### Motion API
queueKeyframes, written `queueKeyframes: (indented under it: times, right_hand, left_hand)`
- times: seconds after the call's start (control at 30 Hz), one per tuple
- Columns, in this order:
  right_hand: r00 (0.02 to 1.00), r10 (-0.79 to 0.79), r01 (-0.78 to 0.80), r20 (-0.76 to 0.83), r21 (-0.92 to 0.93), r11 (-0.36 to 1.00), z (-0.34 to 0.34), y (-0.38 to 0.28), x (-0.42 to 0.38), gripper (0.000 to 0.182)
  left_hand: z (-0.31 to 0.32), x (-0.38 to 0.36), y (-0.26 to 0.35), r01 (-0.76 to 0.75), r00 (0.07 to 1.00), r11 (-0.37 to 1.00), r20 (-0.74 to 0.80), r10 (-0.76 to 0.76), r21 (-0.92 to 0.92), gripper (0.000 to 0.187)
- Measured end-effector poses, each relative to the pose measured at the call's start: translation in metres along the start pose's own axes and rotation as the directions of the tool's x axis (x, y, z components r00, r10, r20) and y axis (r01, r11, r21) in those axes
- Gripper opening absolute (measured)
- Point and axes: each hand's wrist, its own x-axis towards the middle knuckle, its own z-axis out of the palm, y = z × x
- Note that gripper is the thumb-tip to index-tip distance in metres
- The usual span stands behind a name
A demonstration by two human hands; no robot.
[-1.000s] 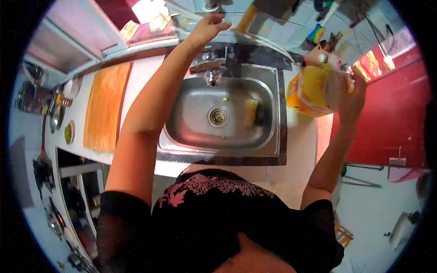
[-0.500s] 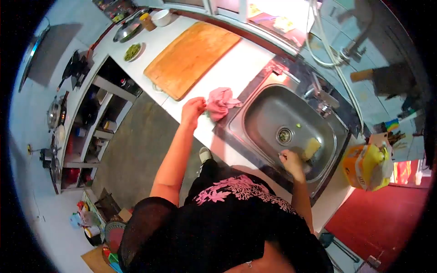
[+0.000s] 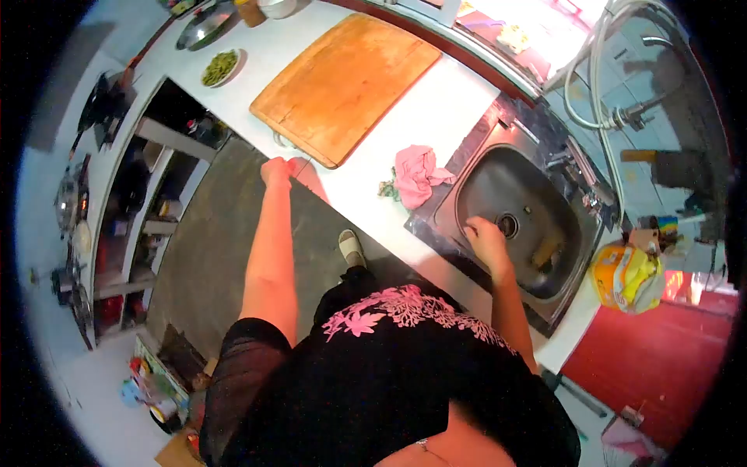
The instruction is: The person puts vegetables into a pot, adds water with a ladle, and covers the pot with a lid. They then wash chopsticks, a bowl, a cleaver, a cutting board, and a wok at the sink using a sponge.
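Note:
My left hand (image 3: pixel 278 172) is closed, with the arm stretched forward, at the counter's front edge just below the near corner of the wooden cutting board (image 3: pixel 346 86). Whatever its fingers may hold is hidden. Over the near rim of the steel sink (image 3: pixel 498 179), my right hand (image 3: pixel 485 240) has its fingers curled together; I cannot make out anything in them. A crumpled pink cloth (image 3: pixel 419 176) lies on the counter left of the sink, with a small greenish scrap (image 3: pixel 387 189) beside it. In the sink, a yellowish sponge-like piece (image 3: pixel 548 251) rests near the drain (image 3: pixel 507 226).
A plate of green vegetables (image 3: pixel 220 68) and a metal lid (image 3: pixel 205 28) stand left of the board. The faucet (image 3: pixel 583 175) is behind the sink. A yellow-orange package (image 3: pixel 625 280) sits at the counter's right end. Open shelves (image 3: pixel 156 194) line the left.
My left hand has moved left, away from the pink cloth, to below the board's corner. My right hand has shifted toward the sink's near-left rim. The view has also shifted.

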Motion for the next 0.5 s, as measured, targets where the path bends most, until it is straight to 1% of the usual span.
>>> queueKeyframes:
  times: [0.07,0.1,0.13,0.17,0.2,0.3,0.33,0.37,0.43,0.47,0.5]
  right_hand:
    - [1.000,0.005,-0.005,-0.024,0.021,1.000,0.009,-0.025,0.010,0.018]
    - [0.999,0.040,-0.040,-0.007,0.022,0.999,0.013,-0.038,0.011,0.018]
    - [0.998,0.068,-0.068,0.008,0.022,0.997,0.016,-0.051,0.016,0.018]
    - [0.996,0.086,-0.086,0.022,0.023,0.996,0.019,-0.064,0.022,0.018]
    - [0.997,0.026,-0.019,-0.067,0.114,0.993,0.028,-0.073,0.023,0.018]
    - [0.999,-0.024,0.032,-0.031,0.292,0.956,0.039,-0.104,0.034,0.017]
    - [0.999,-0.019,0.028,-0.035,0.306,0.952,0.046,-0.111,0.040,0.016]
    - [0.999,-0.035,0.043,-0.032,0.339,0.940,0.053,-0.118,0.045,0.016]
    - [0.998,-0.063,0.070,-0.029,0.404,0.912,0.062,-0.136,0.055,0.015]
    - [0.996,-0.092,0.090,-0.013,0.413,0.906,0.068,-0.143,0.059,0.015]
    - [0.992,-0.124,0.112,-0.001,0.421,0.900,0.078,-0.148,0.066,0.014]
  left_hand:
    - [0.021,-0.004,0.022,0.031,0.999,0.997,-0.035,-0.029,0.066,0.019]
    - [0.032,-0.018,0.033,-0.039,0.997,0.955,-0.050,0.056,0.294,0.022]
    - [0.041,-0.029,0.042,-0.108,0.987,0.859,-0.047,0.152,0.501,0.025]
    - [0.046,-0.030,0.050,-0.166,0.967,0.716,-0.029,0.252,0.678,0.027]
    - [0.048,-0.006,0.037,-0.096,0.981,0.791,-0.078,0.179,0.604,0.027]
    - [0.043,-0.009,0.050,0.019,0.992,0.885,-0.121,0.043,0.464,0.027]
    - [0.043,-0.013,0.060,0.043,0.988,0.846,-0.148,0.042,0.531,0.026]
    - [0.040,-0.012,0.065,0.022,0.993,0.772,-0.106,0.059,0.635,0.025]
    - [0.035,-0.006,0.075,-0.028,0.997,0.585,-0.019,0.074,0.810,0.024]
    - [0.030,0.017,0.060,-0.072,0.988,0.450,0.002,0.153,0.890,0.023]
    - [0.030,0.031,0.053,-0.079,0.991,0.427,0.026,0.129,0.901,0.022]
